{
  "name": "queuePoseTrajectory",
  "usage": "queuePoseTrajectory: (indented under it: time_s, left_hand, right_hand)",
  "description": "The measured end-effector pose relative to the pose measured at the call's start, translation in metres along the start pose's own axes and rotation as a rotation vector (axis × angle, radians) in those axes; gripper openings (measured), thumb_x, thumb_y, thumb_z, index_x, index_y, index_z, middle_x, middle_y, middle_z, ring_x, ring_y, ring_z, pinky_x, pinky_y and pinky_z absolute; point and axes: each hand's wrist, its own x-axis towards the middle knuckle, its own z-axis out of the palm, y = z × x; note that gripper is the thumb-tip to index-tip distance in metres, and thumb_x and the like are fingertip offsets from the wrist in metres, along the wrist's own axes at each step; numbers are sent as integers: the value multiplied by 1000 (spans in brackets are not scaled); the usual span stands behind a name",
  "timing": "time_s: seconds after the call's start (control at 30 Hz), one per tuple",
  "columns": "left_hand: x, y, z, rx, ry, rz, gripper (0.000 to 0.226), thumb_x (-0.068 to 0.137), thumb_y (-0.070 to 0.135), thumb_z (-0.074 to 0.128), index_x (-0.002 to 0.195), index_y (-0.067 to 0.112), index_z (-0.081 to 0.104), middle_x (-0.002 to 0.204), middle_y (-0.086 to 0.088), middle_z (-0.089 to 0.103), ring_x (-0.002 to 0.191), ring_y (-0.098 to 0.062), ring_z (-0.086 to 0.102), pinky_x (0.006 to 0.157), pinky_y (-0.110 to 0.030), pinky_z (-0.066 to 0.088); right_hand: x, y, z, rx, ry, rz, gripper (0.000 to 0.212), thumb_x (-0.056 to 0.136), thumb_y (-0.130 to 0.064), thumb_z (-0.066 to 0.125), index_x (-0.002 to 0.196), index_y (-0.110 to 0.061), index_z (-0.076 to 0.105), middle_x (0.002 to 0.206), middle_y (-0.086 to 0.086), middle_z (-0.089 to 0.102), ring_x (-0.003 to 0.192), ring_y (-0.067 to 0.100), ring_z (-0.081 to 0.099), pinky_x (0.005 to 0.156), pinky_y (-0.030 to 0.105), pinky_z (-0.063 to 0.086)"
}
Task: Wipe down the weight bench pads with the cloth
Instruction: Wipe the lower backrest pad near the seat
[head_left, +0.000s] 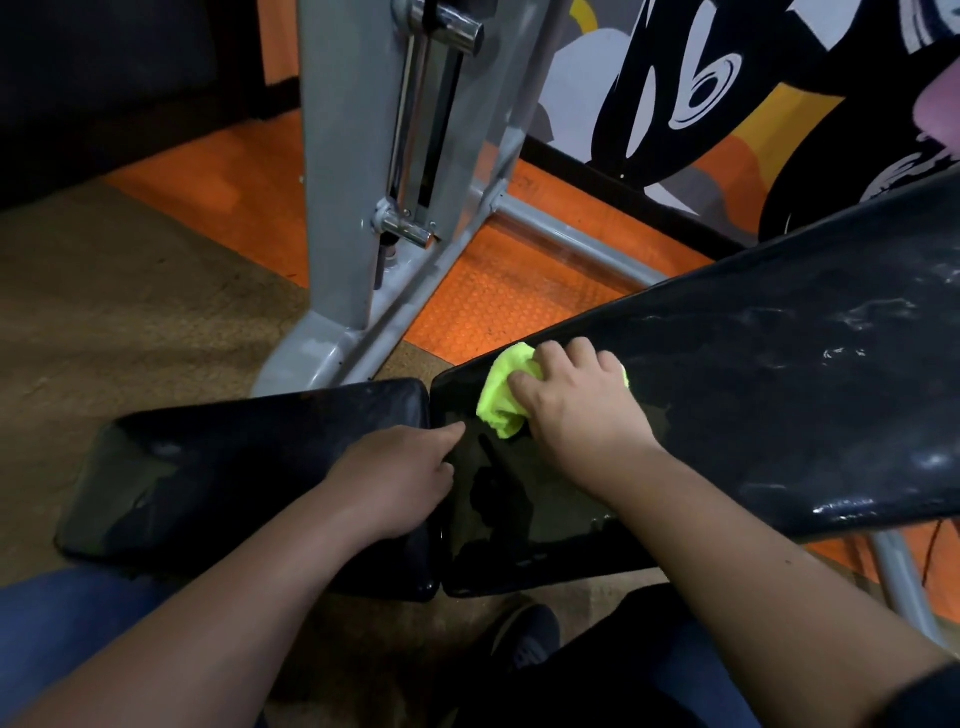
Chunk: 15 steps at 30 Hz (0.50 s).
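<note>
From here my right hand (582, 405) hides most of the cloth (501, 400); the back pad (753, 374) runs off the right edge, and its far end I can't see.

Head view, close, downward, forward.

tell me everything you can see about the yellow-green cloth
The bright yellow-green cloth looks like soft microfibre, bunched into a crumpled wad rather than spread flat. It lies on the lower end of the inclined black vinyl back pad, near the gap to the flat black seat pad. The right hand presses on it from above, fingers curled over it, covering its right part; a sliver shows past the knuckles. The left hand does not touch it.
</note>
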Motion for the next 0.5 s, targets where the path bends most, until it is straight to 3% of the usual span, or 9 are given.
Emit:
queuePoseTrajectory:
  time_s: [0.33, 0.5]
  left_hand:
    - [3, 0, 1, -15, -14, -3, 52, 99, 35, 42, 149, 45, 35, 132, -4, 64, 116, -25, 61, 93, -41, 52]
    - [4, -1, 1, -15, -8, -8, 57, 100, 35, 42, 154, 43, 28, 141, -5, 59, 124, -27, 57, 96, -40, 50]
  right_hand:
    - [12, 3, 3, 11, 9, -16, 31, 87, -23, 62, 117, -26, 58, 115, 8, 48, 97, 30, 41, 75, 42, 33]
    - [22, 14, 6, 17, 48, 10, 25, 89, -23, 58, 114, -25, 58, 111, 7, 47, 96, 30, 42, 73, 40, 32]
